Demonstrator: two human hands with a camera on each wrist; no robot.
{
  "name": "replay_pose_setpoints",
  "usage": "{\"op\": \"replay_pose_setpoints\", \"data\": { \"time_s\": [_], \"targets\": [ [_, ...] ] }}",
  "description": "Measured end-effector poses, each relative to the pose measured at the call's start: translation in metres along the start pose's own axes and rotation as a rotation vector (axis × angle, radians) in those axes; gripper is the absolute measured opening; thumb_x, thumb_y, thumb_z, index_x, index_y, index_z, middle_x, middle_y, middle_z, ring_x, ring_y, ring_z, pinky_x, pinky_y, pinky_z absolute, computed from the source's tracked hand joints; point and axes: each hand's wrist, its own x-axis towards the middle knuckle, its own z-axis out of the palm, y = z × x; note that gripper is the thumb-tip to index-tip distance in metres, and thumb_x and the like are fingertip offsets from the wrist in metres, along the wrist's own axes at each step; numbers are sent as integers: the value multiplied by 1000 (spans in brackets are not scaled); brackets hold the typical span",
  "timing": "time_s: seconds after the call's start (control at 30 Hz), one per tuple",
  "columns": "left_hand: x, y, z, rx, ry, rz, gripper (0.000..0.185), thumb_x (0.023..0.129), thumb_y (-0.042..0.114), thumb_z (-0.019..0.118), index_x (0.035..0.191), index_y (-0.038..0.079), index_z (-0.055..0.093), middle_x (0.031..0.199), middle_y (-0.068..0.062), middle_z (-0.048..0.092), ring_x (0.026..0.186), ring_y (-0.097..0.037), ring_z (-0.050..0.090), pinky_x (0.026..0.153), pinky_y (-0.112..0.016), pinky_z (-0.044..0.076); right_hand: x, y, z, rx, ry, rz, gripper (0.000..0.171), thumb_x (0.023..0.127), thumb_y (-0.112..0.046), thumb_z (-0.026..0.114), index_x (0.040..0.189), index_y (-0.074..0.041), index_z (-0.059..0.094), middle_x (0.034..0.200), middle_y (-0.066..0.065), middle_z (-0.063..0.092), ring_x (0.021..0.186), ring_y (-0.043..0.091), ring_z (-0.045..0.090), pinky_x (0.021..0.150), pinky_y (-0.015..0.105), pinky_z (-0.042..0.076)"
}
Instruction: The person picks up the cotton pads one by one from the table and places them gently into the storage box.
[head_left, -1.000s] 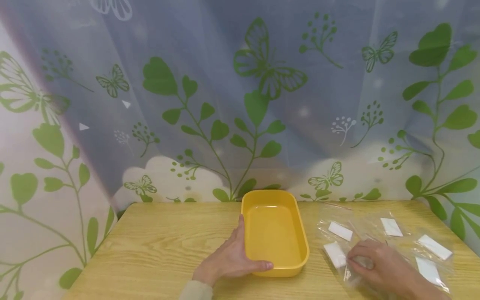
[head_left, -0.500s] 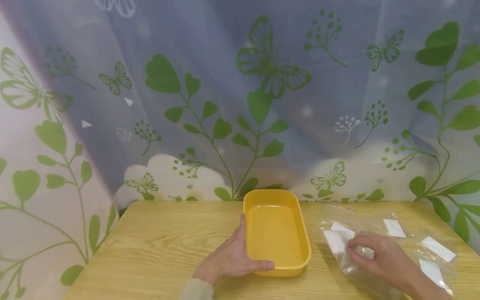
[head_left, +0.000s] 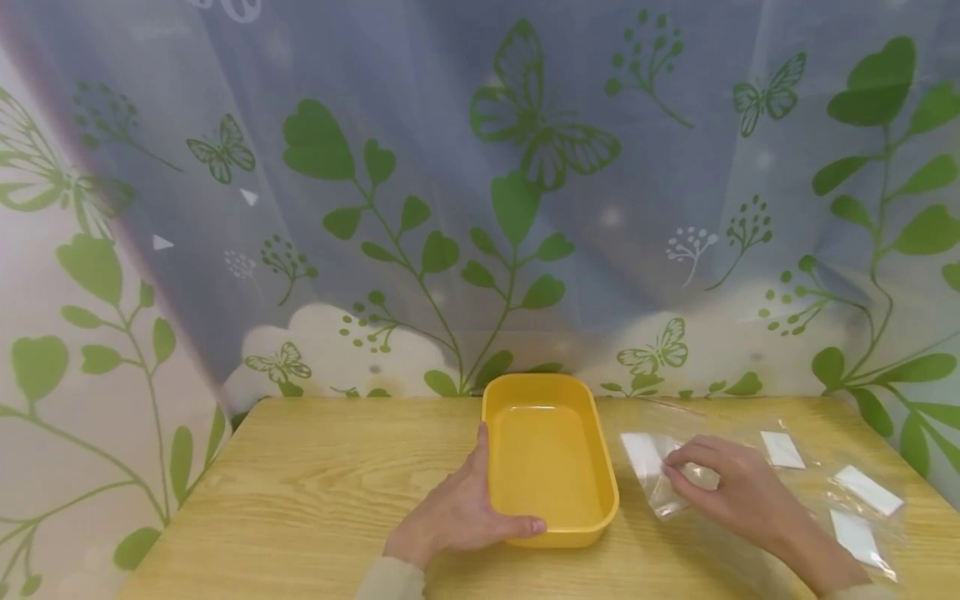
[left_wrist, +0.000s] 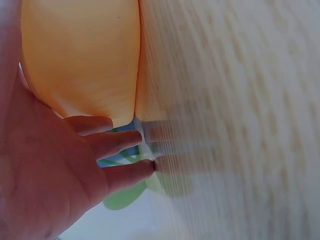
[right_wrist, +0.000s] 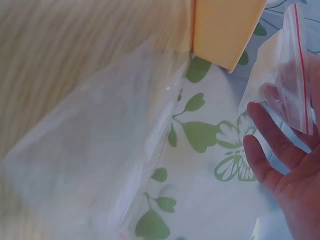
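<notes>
In the head view a yellow plastic box [head_left: 551, 467], open at the top, stands on the table. My left hand [head_left: 457, 512] holds its near left corner, thumb over the near rim, fingers along the left wall. In the left wrist view, fingers [left_wrist: 127, 174] reach down beside the box. To the right of the box, my right hand [head_left: 738, 492] pinches a clear zip-lock bag [head_left: 665, 502] containing a white flat piece [head_left: 641, 454]. The bag's red seal line shows in the right wrist view, where two fingers [right_wrist: 272, 130] are extended beside the bag [right_wrist: 287, 65].
More clear bags with white pieces lie at the right: one at the back [head_left: 782, 450], another [head_left: 870, 490] and a nearer one [head_left: 858, 537]. Clear plastic [right_wrist: 95, 145] spreads over the table in the right wrist view. A patterned curtain [head_left: 420, 192] hangs behind the wooden table [head_left: 322, 475].
My right hand has lifted the pinched bag off the others and carried it left and slightly back, toward the box. The left hand keeps its place on the box.
</notes>
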Motion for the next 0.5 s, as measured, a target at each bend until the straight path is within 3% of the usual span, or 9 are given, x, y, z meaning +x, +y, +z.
{"op": "replay_pose_setpoints", "data": {
  "time_s": [0.23,0.5],
  "targets": [
    [1,1,0,-27,-3,12,147,67,75,81,164,20,-15,168,-18,27,142,-45,47,111,-65,43,16,-8,7,-3,-18,12,34,65,3,83,84,-24,76,83,-18,72,72,3,69,74,9,54],
    [1,1,0,-33,7,35,147,67,73,82,164,20,-14,168,-18,27,142,-44,47,111,-65,43,33,-17,18,39,-27,6,27,70,2,82,85,-19,77,84,-15,73,75,4,68,76,11,54]
  ]
}}
